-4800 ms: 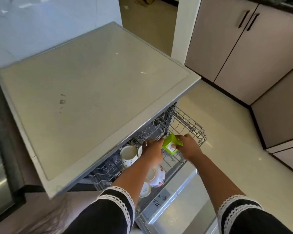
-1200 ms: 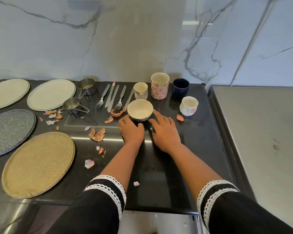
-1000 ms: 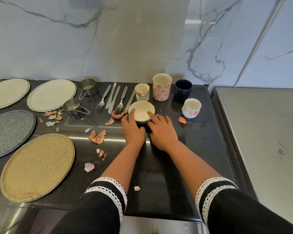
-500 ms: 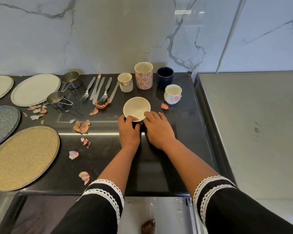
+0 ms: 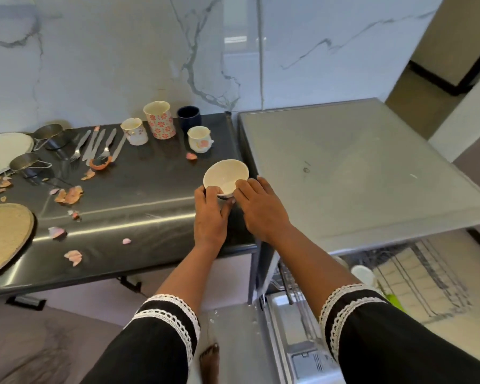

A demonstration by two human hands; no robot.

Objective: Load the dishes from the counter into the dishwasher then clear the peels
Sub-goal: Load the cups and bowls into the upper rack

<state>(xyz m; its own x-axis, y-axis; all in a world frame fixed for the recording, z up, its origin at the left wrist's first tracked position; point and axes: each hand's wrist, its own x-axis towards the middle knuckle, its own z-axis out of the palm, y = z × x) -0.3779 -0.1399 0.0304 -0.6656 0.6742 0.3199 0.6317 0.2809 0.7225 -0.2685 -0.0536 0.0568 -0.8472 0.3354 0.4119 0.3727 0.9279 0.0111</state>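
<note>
A small cream bowl [image 5: 225, 174] is lifted above the right end of the black counter [image 5: 139, 189], tilted toward me. My left hand [image 5: 209, 214] grips its near left rim and my right hand [image 5: 258, 207] holds its near right side. On the counter stand a floral tall cup [image 5: 160, 123], a white cup [image 5: 135, 131], a dark blue cup [image 5: 189, 116] and a small flowered cup [image 5: 199, 139]. Cutlery [image 5: 100, 145] lies left of them. Pink peels [image 5: 70, 194] are scattered about. The dishwasher [image 5: 358, 167] stands on the right, its rack [image 5: 416, 281] pulled out.
Two metal measuring cups [image 5: 28, 163] and a white plate [image 5: 3, 153] sit at the far left, a woven round plate [image 5: 3, 234] nearer me. The dishwasher door [image 5: 297, 353] lies open below my right arm. A bare foot [image 5: 209, 361] shows on the floor.
Both hands closed on the bowl, lifted it off the counter and carried it right, toward the dishwasher. My view swung right and the open rack came into sight.
</note>
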